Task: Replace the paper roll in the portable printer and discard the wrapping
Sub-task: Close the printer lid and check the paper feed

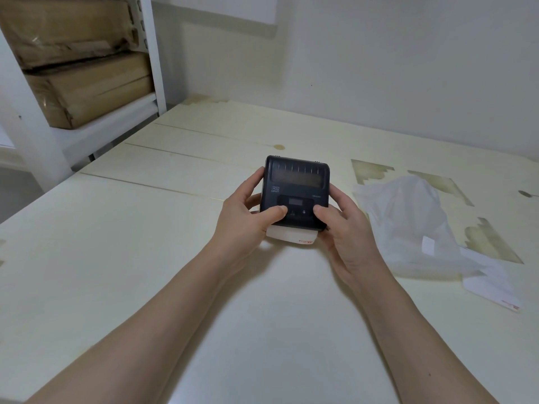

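A small black portable printer [296, 185] sits in the middle of the table, lid shut, with a strip of white paper [291, 237] with red print sticking out of its near edge. My left hand [248, 217] grips its left side, thumb on the front panel. My right hand [342, 228] grips the right side, thumb by the buttons. To the right lies the clear plastic wrapping [408, 225], crumpled on the table. The roll inside the printer is hidden.
A white paper piece [493, 282] with red print lies at the right by the wrapping. A pale wooden table [175, 258] has peeled patches at the far right. White shelving [151, 53] with brown wrapped parcels [87, 88] stands at the back left. A wall runs behind.
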